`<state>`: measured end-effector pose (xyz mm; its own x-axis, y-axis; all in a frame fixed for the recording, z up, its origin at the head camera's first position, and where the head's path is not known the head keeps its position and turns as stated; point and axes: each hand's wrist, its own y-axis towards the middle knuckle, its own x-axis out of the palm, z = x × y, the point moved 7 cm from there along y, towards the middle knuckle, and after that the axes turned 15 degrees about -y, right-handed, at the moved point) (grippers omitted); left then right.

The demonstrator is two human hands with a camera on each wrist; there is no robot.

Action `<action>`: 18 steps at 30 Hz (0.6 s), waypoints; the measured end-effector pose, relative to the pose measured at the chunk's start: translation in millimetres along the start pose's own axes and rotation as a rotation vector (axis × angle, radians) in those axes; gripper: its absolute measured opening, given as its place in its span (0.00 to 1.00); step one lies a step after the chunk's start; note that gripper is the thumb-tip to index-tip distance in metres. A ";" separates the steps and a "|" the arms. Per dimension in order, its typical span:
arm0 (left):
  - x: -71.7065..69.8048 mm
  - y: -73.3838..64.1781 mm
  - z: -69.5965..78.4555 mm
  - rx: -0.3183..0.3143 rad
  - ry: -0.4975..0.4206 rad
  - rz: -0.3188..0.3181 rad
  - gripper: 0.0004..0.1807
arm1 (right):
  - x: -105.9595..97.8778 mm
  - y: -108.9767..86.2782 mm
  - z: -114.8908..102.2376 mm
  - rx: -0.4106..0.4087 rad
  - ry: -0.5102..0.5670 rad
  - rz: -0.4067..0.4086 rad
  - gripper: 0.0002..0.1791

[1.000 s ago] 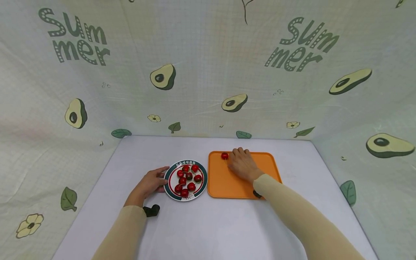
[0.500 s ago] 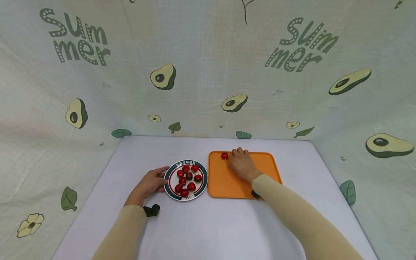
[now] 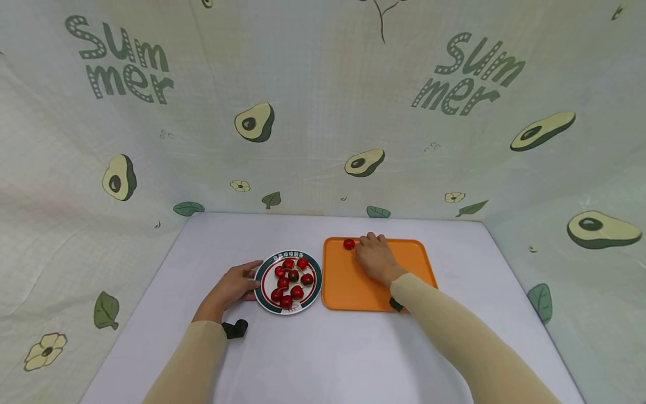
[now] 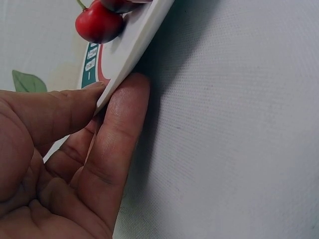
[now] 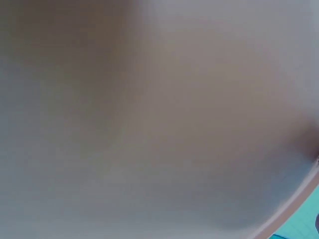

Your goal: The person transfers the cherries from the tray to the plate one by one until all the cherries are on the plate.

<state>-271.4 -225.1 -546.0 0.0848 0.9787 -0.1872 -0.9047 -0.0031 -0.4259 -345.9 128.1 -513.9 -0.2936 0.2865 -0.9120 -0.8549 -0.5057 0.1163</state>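
On the left side of the table, my left hand [image 3: 235,287] pinches the rim of a round plate [image 3: 259,268] between thumb and fingers. The left wrist view shows the thumb [image 4: 65,109] on top of the rim and a finger [image 4: 122,107] underneath. Several red cherries [image 3: 284,283] with stems lie on this white plate with its green border. My right hand [image 3: 377,258] is over the orange tray [image 3: 348,292], fingers bent down near its far edge, right beside a single cherry [image 3: 349,244]. Its fingertips are hidden, and I cannot tell whether they hold anything.
Plate and tray sit side by side on a white table [image 3: 303,359]. Behind the table hangs a cloth [image 3: 313,90] printed with avocados and leaves. A black wrist mount [image 3: 235,329] shows at the left sleeve. Most of the right wrist view is a blur.
The head view has tilted up slightly. Both hands, the plate and the tray keep almost the same places, and the cherry in the tray has not moved.
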 end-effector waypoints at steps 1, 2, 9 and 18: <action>0.1 -0.2 -0.1 -0.001 0.003 -0.001 0.37 | 0.0 -0.7 0.5 0.002 0.001 0.003 0.12; 0.3 -0.3 -0.1 -0.001 0.003 -0.003 0.37 | 0.3 -1.2 1.3 0.005 0.003 0.005 0.11; -0.6 1.3 0.0 0.006 -0.012 0.001 0.37 | -4.7 -0.5 10.3 0.040 0.029 0.052 0.08; -0.9 1.7 -2.6 0.007 -0.024 -0.003 0.37 | -9.8 -1.2 12.1 0.047 0.028 0.076 0.07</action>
<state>-272.0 -226.5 -548.9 0.0778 0.9833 -0.1644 -0.9075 0.0015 -0.4201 -347.1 135.8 -500.3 -0.3463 0.2254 -0.9106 -0.8501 -0.4859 0.2030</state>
